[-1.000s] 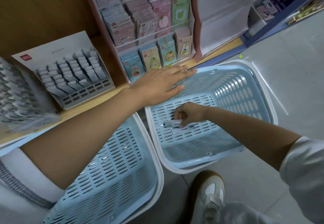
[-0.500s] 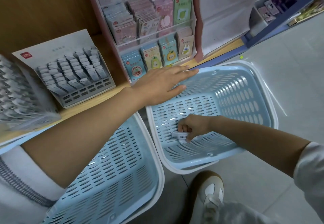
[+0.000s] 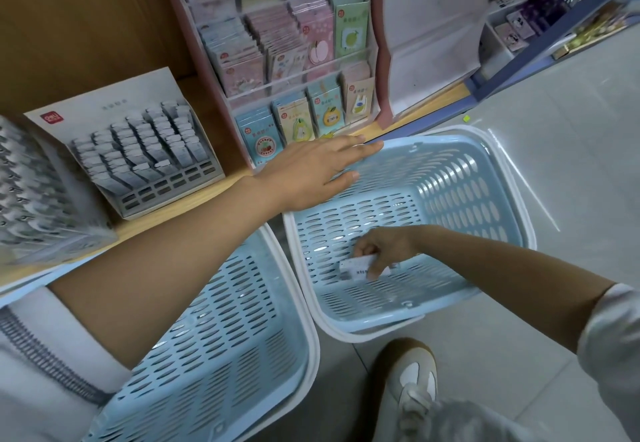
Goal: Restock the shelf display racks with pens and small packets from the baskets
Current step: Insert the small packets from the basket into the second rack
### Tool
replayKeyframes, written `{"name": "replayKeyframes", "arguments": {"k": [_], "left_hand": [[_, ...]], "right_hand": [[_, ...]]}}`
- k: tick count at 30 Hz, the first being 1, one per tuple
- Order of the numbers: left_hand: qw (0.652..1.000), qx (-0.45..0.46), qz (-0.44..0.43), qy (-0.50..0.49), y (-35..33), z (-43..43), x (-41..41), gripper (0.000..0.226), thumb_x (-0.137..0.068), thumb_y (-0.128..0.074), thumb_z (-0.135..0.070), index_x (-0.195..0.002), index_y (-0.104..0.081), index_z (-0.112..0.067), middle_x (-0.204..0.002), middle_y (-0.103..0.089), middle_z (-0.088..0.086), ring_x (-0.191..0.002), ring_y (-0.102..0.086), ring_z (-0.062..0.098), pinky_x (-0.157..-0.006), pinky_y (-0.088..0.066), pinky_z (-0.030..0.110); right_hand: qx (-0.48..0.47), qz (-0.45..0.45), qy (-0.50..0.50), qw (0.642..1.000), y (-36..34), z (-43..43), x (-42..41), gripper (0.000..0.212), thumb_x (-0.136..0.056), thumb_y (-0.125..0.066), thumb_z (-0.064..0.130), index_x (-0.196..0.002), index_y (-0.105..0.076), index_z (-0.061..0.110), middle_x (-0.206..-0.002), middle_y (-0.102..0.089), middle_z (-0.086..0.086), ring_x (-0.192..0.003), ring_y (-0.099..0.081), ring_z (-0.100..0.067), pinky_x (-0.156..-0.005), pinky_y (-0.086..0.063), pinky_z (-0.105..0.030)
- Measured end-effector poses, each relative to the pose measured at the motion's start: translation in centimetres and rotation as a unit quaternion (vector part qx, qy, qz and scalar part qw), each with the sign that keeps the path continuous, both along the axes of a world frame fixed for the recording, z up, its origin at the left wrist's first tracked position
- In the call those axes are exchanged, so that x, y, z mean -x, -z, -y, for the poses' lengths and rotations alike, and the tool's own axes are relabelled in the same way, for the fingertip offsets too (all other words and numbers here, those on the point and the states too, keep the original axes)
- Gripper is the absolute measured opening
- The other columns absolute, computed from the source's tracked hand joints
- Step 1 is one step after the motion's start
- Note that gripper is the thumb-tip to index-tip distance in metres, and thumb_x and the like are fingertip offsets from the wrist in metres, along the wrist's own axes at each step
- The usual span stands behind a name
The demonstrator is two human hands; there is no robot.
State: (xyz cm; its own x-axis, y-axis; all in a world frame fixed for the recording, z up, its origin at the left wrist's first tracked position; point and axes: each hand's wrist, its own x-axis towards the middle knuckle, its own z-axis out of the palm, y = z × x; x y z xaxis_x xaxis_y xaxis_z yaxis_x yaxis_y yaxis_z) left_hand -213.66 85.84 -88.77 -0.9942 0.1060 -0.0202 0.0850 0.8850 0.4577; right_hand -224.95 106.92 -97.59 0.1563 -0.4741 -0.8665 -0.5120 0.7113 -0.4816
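Note:
Two light blue slotted baskets stand on the floor by the shelf: the right basket [image 3: 450, 171] and the left basket [image 3: 221, 348]. My left hand [image 3: 318, 171] rests flat with straight fingers on the right basket's far left rim. Inside that basket my right hand [image 3: 384, 249] pinches small white packets [image 3: 356, 267] against its floor. On the shelf stands a grey pen rack [image 3: 145, 154] full of white-capped items, and a clear tiered rack [image 3: 298, 71] holds colourful packets.
Another grey display [image 3: 31, 196] of packed items sits at the far left of the wooden shelf. A white panel [image 3: 429, 33] stands right of the clear rack. My shoe [image 3: 412, 382] is on the grey floor below the right basket.
My right hand slid down toward the near side of the basket floor and gathered the white packets into its fingers. My left hand stayed on the rim.

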Motion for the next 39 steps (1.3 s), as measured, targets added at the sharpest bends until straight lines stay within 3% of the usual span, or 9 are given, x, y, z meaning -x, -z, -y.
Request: {"name": "replayKeyframes", "arguments": {"k": [5,9,11,16,19,21,27,32,39], "left_hand": [[0.995,-0.089,0.024,-0.023,-1.0,0.2,0.4,0.048,-0.104,-0.033,-0.04,-0.152,-0.028,-0.034,-0.157,-0.03,-0.006,-0.142,-0.029,0.014,-0.111,-0.028,0.033],[0.963,-0.232,-0.008,-0.133,-3.4,0.9,-0.3,0.044,-0.105,-0.033,-0.036,-0.143,-0.044,-0.018,-0.143,-0.05,0.005,-0.132,-0.044,0.02,-0.109,-0.032,0.033],[0.907,-0.361,-0.012,-0.215,-4.6,1.2,-1.1,0.038,-0.104,-0.036,-0.035,-0.134,-0.052,-0.017,-0.13,-0.058,0.003,-0.124,-0.052,0.019,-0.108,-0.036,0.034],[0.704,-0.644,0.052,-0.295,-7.4,0.7,-3.7,0.041,-0.102,-0.042,-0.041,-0.119,-0.062,-0.01,-0.105,-0.07,0.009,-0.091,-0.067,0.021,-0.094,-0.051,0.039],[0.572,-0.711,0.019,-0.408,-7.8,1.8,-5.2,0.026,-0.104,-0.04,-0.03,-0.106,-0.059,-0.012,-0.095,-0.067,0.011,-0.079,-0.065,0.023,-0.082,-0.055,0.046],[0.537,-0.695,0.001,-0.478,-7.2,3.3,-6.4,0.022,-0.104,-0.041,-0.024,-0.111,-0.057,-0.01,-0.105,-0.068,0.013,-0.08,-0.069,0.025,-0.082,-0.057,0.05],[0.499,-0.665,-0.022,-0.555,-5.7,7.4,-11.7,0.026,-0.103,-0.044,-0.018,-0.119,-0.058,-0.004,-0.093,-0.067,0.013,-0.061,-0.066,0.021,-0.046,-0.052,0.028],[0.565,-0.587,-0.041,-0.578,-4.4,9.5,-15.4,0.036,-0.103,-0.045,-0.032,-0.132,-0.052,-0.013,-0.119,-0.062,0.002,-0.089,-0.062,0.019,-0.044,-0.044,0.023],[0.63,-0.583,-0.014,-0.513,-5.0,10.7,-17.7,0.017,-0.102,-0.048,-0.032,-0.101,-0.058,-0.019,-0.077,-0.072,0.001,-0.059,-0.062,0.014,-0.04,-0.033,0.017]], "right_hand": [[0.058,0.013,0.128,0.99,-7.8,0.9,2.9,0.029,-0.078,-0.076,0.011,-0.103,-0.063,0.005,-0.095,-0.072,-0.007,-0.086,-0.065,-0.019,-0.082,-0.049,-0.037],[0.141,0.064,0.229,0.961,-15.0,2.7,4.1,0.024,-0.076,-0.07,0.007,-0.099,-0.063,0.005,-0.089,-0.073,-0.001,-0.083,-0.067,-0.015,-0.078,-0.052,-0.026],[0.201,0.074,0.292,0.932,-17.3,4.6,3.6,0.023,-0.075,-0.068,0.007,-0.097,-0.063,0.008,-0.085,-0.073,0.001,-0.078,-0.067,-0.012,-0.073,-0.051,-0.021],[0.349,0.039,0.372,0.859,-17.9,12.0,-0.9,0.025,-0.071,-0.076,0.009,-0.093,-0.064,0.006,-0.079,-0.073,-0.001,-0.073,-0.069,-0.012,-0.069,-0.055,-0.022],[0.396,0.008,0.367,0.842,-16.5,16.0,-4.8,0.019,-0.074,-0.077,0.001,-0.086,-0.064,0.008,-0.074,-0.071,0.001,-0.069,-0.067,-0.011,-0.06,-0.052,-0.022],[0.423,-0.016,0.351,0.835,-16.0,17.8,-6.7,0.02,-0.073,-0.079,0.003,-0.083,-0.064,0.01,-0.079,-0.069,-0.003,-0.071,-0.064,-0.012,-0.061,-0.052,-0.024],[0.427,-0.034,0.278,0.86,-15.2,22.4,-11.4,0.019,-0.082,-0.072,0.008,-0.098,-0.068,-0.002,-0.084,-0.067,-0.007,-0.072,-0.059,-0.007,-0.063,-0.047,-0.014],[0.417,-0.041,0.293,0.859,-14.4,25.1,-13.6,0.009,-0.091,-0.061,0.007,-0.094,-0.068,0.002,-0.076,-0.064,-0.004,-0.06,-0.056,0.002,-0.06,-0.045,-0.012],[0.423,-0.06,0.279,0.86,-14.5,27.4,-14.2,0.022,-0.087,-0.065,0.006,-0.107,-0.057,0.011,-0.066,-0.058,-0.01,-0.053,-0.053,-0.008,-0.058,-0.045,-0.019]]}}
